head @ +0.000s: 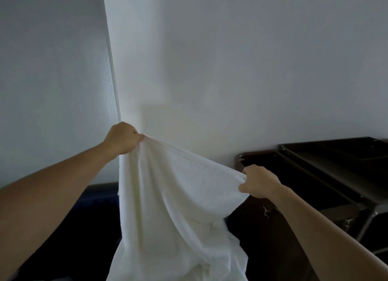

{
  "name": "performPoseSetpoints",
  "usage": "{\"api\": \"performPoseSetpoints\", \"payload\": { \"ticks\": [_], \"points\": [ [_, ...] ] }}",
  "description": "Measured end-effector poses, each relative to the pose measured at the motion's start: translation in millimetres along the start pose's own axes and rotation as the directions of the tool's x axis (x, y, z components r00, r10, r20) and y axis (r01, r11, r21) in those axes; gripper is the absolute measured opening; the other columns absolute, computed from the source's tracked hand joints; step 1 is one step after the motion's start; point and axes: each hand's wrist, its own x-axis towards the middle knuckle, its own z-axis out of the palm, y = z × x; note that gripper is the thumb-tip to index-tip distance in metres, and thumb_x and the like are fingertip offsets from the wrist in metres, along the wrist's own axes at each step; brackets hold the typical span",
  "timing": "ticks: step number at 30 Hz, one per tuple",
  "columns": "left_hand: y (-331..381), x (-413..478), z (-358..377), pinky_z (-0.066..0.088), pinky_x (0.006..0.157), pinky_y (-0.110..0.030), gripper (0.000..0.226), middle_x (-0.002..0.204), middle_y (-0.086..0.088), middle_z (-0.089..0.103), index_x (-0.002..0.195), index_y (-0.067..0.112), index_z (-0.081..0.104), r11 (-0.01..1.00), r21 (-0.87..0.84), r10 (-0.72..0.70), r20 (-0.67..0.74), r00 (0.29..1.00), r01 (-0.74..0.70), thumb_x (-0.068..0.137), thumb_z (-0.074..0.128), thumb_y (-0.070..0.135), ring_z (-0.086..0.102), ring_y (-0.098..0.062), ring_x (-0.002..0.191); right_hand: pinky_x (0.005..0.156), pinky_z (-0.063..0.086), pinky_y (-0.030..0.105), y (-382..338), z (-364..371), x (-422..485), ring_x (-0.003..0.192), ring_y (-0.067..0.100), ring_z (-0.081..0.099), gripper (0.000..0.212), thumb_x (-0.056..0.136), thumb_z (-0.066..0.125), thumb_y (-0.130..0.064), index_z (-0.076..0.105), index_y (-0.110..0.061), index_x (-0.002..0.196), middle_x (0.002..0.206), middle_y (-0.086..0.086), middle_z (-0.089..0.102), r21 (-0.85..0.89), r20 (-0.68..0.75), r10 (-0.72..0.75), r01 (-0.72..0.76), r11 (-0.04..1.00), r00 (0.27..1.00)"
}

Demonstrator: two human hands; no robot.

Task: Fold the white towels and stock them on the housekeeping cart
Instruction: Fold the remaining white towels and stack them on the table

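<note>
Holding towel (178, 207) up by its edge: left hand (122, 138) higher, right hand (260, 181) lower near cart (336, 165), fingers (248, 171) of both pinching cloth.

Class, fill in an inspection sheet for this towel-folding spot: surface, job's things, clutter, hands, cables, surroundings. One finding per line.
Surface: dark top tray of the housekeeping cart at right; contents too dark to tell.
Job's things: one white towel, unfolded, hanging from its top edge.
Clutter: nothing seen.
Hands: left hand and right hand each grip the towel's top edge; left held higher.
Cables: nothing seen.
Surroundings: white wall behind; dark blue shape low at left, unidentifiable.
</note>
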Motion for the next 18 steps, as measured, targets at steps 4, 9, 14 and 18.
{"api": "performPoseSetpoints", "payload": {
  "ticks": [4, 9, 14, 18],
  "points": [
    [-15.7, 2.8, -6.7, 0.041, 0.070, -0.032, 0.039, 0.090, -0.021, 0.069, 0.085, -0.008, 0.071, 0.996, -0.057, -0.069, 0.002, 0.998, 0.069, 0.096, 0.062, 0.028, 0.062, -0.033, 0.086, 0.069, 0.054, 0.028, 26.3, 12.8, -8.3, 0.072, 0.008, 0.062, 0.015, 0.086, 0.064, -0.014, 0.063, -0.028, 0.092, 0.079, -0.006, 0.065, 0.267, -0.139, -0.072, 0.107, 0.958, 0.988],
    [15.3, -6.6, 5.4, 0.041, 0.069, -0.028, 0.026, 0.089, -0.001, 0.066, 0.088, 0.007, 0.073, 0.992, -0.074, 0.106, 0.087, 0.991, -0.100, 0.096, 0.062, 0.029, 0.059, -0.018, 0.082, 0.091, 0.051, 0.033, 4.4, 35.2, -13.4, 0.095, 0.007, 0.061, 0.039, 0.090, 0.067, -0.033, 0.056, -0.030, 0.127, 0.106, -0.012, 0.064, 0.295, -0.103, -0.271, 0.290, 0.910, 0.957],
    [55.1, -9.0, 2.7, 0.041, 0.059, -0.023, 0.029, 0.087, -0.002, 0.069, 0.084, 0.002, 0.071, 0.973, -0.069, 0.223, 0.042, 0.974, -0.220, 0.095, 0.063, 0.028, 0.060, -0.017, 0.076, 0.113, 0.037, 0.041, -25.2, 77.8, -11.3, 0.134, 0.015, 0.042, 0.069, 0.087, 0.064, -0.059, 0.037, -0.039, 0.147, 0.149, -0.013, 0.038, 0.207, 0.058, -0.379, 0.360, 0.910, 0.924],
    [60.3, -14.8, -13.4, 0.044, 0.064, -0.022, 0.026, 0.091, -0.004, 0.072, 0.086, 0.006, 0.074, 0.950, -0.111, 0.299, 0.034, 0.954, -0.293, 0.095, 0.063, 0.028, 0.064, -0.023, 0.083, 0.109, 0.036, 0.035, -26.0, 93.4, -4.3, 0.132, 0.014, 0.043, 0.060, 0.096, 0.056, -0.053, 0.036, -0.032, 0.149, 0.150, -0.011, 0.038, 0.370, -0.067, -0.258, 0.264, 0.891, 0.964]
  ]
}}
